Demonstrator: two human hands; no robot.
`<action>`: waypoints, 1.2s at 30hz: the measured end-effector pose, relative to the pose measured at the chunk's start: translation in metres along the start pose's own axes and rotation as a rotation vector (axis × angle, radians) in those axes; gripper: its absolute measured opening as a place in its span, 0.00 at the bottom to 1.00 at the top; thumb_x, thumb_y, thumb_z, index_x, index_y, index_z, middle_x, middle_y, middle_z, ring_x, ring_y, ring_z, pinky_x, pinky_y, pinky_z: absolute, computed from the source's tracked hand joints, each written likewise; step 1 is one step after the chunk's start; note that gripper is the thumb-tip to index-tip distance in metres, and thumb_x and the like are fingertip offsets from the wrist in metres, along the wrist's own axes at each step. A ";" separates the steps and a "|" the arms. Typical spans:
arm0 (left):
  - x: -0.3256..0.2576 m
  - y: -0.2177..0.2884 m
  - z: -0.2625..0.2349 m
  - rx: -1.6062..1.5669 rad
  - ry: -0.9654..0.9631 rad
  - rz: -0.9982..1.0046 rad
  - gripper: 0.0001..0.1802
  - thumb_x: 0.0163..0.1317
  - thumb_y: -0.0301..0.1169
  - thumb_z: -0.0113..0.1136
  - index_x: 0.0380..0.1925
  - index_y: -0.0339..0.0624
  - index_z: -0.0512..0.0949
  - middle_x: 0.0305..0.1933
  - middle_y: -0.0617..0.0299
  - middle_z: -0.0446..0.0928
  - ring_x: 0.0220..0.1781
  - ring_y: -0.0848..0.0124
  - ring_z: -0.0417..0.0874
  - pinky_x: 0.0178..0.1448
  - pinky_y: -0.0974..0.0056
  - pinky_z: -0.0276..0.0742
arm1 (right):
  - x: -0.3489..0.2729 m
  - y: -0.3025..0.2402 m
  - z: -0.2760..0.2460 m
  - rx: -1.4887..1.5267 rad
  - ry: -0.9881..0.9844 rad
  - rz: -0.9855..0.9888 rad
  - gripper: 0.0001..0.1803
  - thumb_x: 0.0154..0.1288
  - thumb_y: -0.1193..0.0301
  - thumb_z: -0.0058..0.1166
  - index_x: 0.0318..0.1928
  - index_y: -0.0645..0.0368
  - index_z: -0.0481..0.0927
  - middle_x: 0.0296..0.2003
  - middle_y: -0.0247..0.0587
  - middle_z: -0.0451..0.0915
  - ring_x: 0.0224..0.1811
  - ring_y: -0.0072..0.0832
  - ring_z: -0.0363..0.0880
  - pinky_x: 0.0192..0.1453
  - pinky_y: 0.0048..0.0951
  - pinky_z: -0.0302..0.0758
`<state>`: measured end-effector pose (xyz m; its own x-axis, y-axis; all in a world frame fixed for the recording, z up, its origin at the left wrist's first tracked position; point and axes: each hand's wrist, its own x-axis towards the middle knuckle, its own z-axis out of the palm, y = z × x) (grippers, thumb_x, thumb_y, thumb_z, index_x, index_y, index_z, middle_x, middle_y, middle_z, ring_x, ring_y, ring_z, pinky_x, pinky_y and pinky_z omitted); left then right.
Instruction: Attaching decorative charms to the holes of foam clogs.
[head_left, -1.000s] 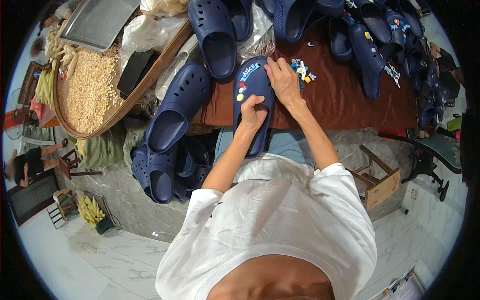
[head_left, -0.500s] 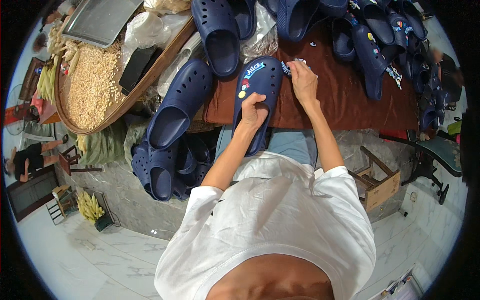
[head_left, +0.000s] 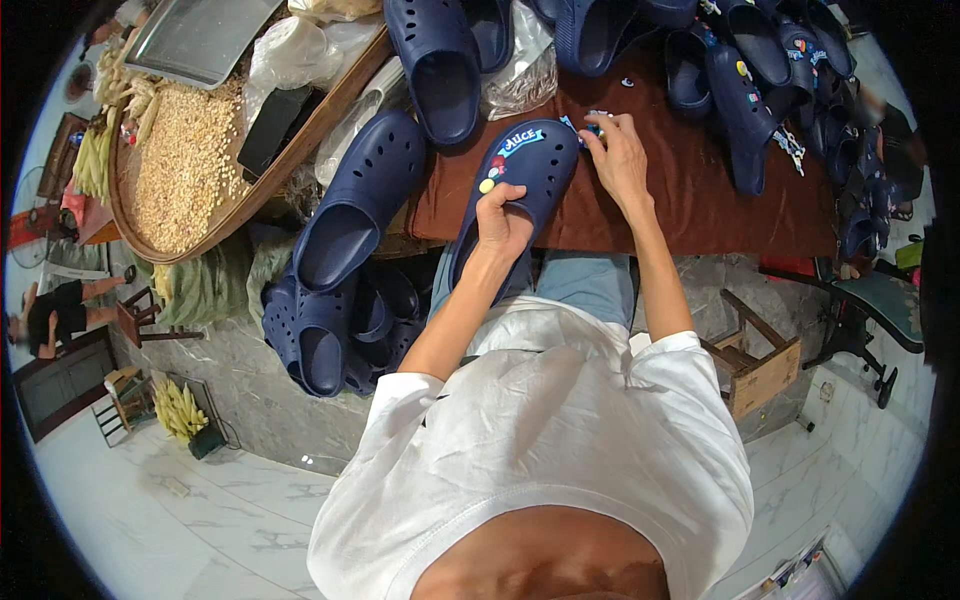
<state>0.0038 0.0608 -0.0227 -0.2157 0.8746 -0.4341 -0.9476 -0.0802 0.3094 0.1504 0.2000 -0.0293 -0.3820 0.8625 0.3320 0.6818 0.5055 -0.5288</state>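
Navy foam clog: near edge of bench, on brown cloth. Left hand grips its opening rim; right hand pinches small charms just beside the toe. Likely light, soft, flexible; best held at the rim.

Small footwear workshop (home-like): navy clogs heaped around cloth-covered table.

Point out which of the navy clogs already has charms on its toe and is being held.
The navy clog under the left hand, on the brown cloth: it carries a light-blue strip and round charms; the neighbouring clog is plain.
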 end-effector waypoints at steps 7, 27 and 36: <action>-0.004 -0.001 0.005 -0.009 -0.023 -0.022 0.30 0.43 0.20 0.53 0.53 0.30 0.72 0.54 0.49 0.76 0.58 0.54 0.76 0.69 0.52 0.68 | 0.014 -0.047 -0.004 0.203 -0.083 -0.200 0.13 0.62 0.62 0.60 0.44 0.53 0.84 0.40 0.41 0.76 0.46 0.43 0.75 0.51 0.40 0.72; 0.004 -0.002 -0.006 0.052 -0.024 0.021 0.32 0.42 0.20 0.53 0.55 0.33 0.71 0.54 0.53 0.76 0.59 0.56 0.76 0.69 0.52 0.68 | 0.002 -0.053 0.019 0.446 -0.043 -0.205 0.10 0.60 0.66 0.61 0.37 0.58 0.80 0.36 0.38 0.79 0.43 0.38 0.74 0.51 0.38 0.68; -0.019 0.003 0.013 -0.073 0.111 -0.044 0.24 0.60 0.30 0.61 0.57 0.35 0.72 0.60 0.52 0.75 0.63 0.58 0.74 0.73 0.52 0.63 | 0.009 -0.024 0.002 0.139 0.238 -0.040 0.11 0.61 0.68 0.60 0.43 0.56 0.81 0.42 0.41 0.78 0.47 0.42 0.74 0.53 0.40 0.69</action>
<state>0.0084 0.0503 -0.0032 -0.1944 0.8199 -0.5385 -0.9704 -0.0806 0.2276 0.1294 0.1959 -0.0146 -0.2383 0.8203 0.5200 0.5709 0.5514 -0.6082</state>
